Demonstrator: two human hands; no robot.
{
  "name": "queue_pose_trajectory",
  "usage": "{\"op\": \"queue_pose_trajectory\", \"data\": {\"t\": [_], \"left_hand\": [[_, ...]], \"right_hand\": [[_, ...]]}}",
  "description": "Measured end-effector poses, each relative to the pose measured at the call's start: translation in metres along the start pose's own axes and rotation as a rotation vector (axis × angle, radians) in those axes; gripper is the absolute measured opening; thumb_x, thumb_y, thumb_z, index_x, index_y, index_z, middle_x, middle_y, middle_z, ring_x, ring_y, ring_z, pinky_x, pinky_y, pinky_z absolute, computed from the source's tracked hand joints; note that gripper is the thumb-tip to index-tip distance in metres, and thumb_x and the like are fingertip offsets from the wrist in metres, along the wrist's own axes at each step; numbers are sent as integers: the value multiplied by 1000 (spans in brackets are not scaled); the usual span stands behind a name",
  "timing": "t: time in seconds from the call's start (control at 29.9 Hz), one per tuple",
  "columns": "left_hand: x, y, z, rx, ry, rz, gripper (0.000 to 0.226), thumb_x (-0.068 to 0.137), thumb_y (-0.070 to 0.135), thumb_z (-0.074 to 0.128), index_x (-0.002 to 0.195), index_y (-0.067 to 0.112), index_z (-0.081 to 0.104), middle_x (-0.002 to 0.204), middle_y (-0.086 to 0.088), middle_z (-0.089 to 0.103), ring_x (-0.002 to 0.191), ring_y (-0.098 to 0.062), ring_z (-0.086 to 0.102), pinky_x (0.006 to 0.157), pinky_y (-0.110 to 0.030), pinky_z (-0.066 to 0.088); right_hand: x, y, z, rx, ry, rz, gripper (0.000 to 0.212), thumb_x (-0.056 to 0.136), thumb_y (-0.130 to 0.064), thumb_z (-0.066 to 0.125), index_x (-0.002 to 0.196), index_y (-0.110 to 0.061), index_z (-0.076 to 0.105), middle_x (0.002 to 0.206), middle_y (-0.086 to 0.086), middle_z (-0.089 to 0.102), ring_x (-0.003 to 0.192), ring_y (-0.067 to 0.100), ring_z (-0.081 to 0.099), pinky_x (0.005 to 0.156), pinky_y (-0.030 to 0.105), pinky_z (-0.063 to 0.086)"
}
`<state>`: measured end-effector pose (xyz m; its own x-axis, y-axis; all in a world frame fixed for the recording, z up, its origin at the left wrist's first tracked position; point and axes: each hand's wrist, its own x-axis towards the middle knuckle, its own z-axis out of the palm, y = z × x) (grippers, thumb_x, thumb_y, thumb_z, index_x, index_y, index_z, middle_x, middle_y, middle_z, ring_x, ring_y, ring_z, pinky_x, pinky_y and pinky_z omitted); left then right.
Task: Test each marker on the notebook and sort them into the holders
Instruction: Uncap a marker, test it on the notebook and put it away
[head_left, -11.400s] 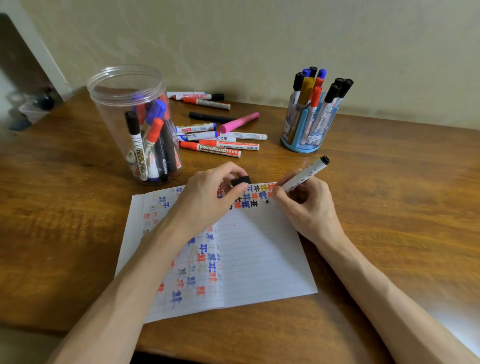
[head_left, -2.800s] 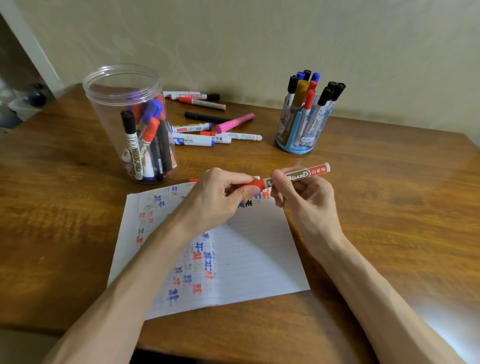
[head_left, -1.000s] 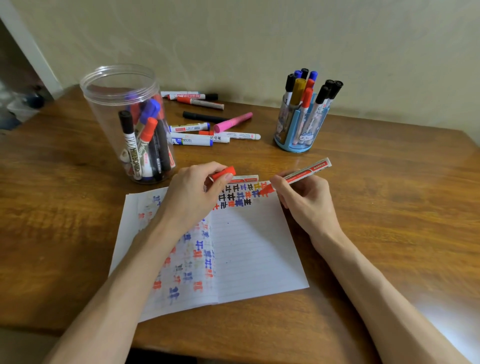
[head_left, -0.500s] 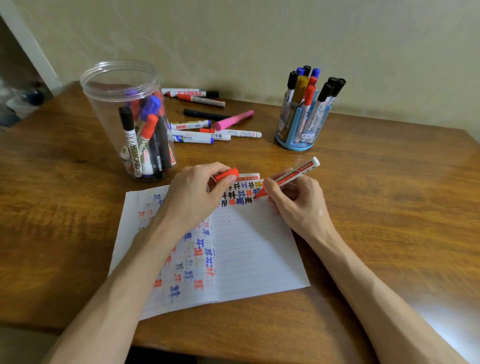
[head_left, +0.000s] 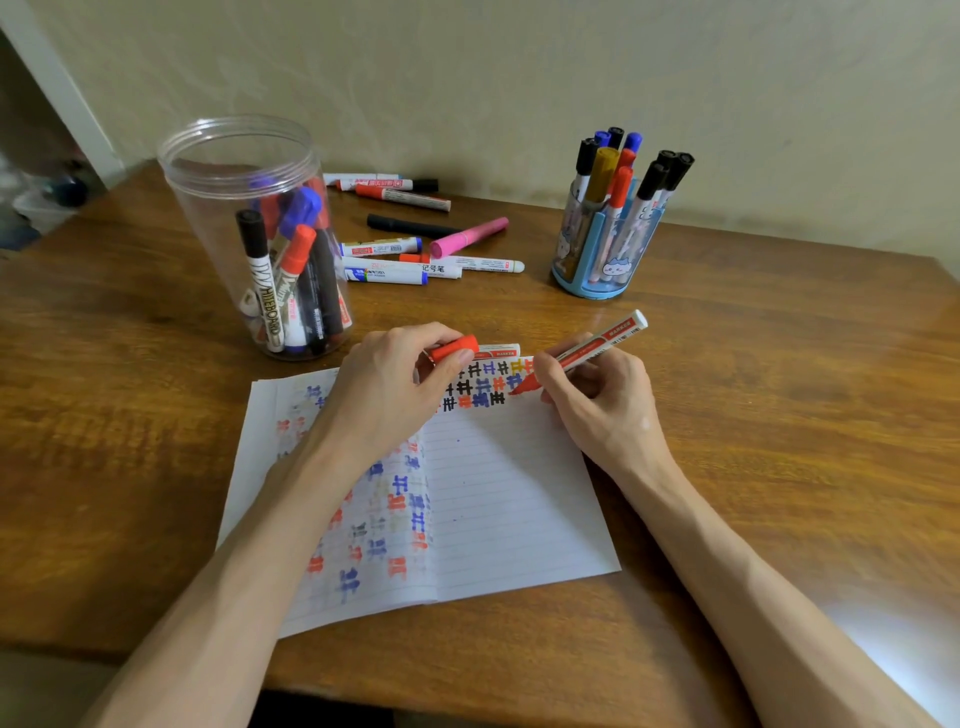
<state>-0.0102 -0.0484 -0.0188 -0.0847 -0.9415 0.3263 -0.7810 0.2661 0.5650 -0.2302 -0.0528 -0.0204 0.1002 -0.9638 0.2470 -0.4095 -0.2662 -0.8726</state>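
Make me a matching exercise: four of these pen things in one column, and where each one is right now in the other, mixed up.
1 red cap
2 uncapped red marker
3 pink marker
4 gold-capped marker

A lying on the table
B standing in the blue holder
C gripped by the right hand, tip at the notebook
D pinched by the left hand

Pairs: 1-D, 2-C, 3-A, 4-B

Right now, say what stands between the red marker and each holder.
Toward the blue holder, nothing visible. Toward the clear jar, the left hand holding the red cap sits between it and the red marker.
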Motion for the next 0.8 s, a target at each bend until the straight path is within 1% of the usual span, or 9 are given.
{"op": "queue_pose_trajectory", "data": {"t": [0.07,0.13,0.23,0.4,0.47,0.6,0.7,0.8], "left_hand": [[0,0,0,-1,-2,2,31,101,42,57,124,25,70,104,13,72,82,-1,63,64,-16,47],[0,-1,0,2,-4,7,32,101,43,57,124,25,69,103,13,72,83,-1,64,65,-17,50],[0,-2,0,-1,-8,8,31,101,44,57,124,26,70,104,13,73,82,-1,64,66,-20,53],[0,-2,1,9,-15,3,32,101,43,57,125,26,69,105,13,73,81,1,63,66,-18,51],[0,-2,1,5,-12,6,31,101,43,57,124,27,70,104,13,74,82,-1,64,68,-21,53],[0,-3,1,14,-14,4,31,101,45,57,125,28,69,104,14,73,83,-2,64,69,-24,56],[0,-3,2,19,-7,4,32,101,45,57,125,28,69,103,15,72,80,2,61,66,-18,49],[0,-3,2,25,-5,4,32,101,45,57,126,28,69,104,15,72,78,7,58,64,-15,44]], "right_hand": [[0,-1,1,-21,-21,-18,12,101,-25,69,89,-26,70,78,-17,74,71,5,73,60,19,55],[0,0,2,-51,-32,-32,11,101,-26,68,91,-21,72,82,-16,75,72,6,73,60,19,56],[0,2,0,-72,12,-30,13,99,-25,68,91,-16,70,87,-13,75,77,4,74,63,19,57],[1,3,-2,-5,34,22,9,99,-20,69,93,-15,71,83,-12,74,73,1,73,63,16,55],[1,1,-1,12,24,22,8,100,-21,70,93,-17,71,81,-11,74,71,1,73,63,16,54],[0,-1,0,4,-16,-6,11,100,-26,70,90,-28,69,83,-13,75,72,3,74,63,18,56],[-1,-1,-1,-36,-32,-38,10,100,-24,70,91,-25,71,82,-14,75,70,5,73,62,20,58],[-1,0,0,-42,-45,-12,10,100,-22,69,91,-18,72,83,-14,74,69,3,72,61,19,56]]}}
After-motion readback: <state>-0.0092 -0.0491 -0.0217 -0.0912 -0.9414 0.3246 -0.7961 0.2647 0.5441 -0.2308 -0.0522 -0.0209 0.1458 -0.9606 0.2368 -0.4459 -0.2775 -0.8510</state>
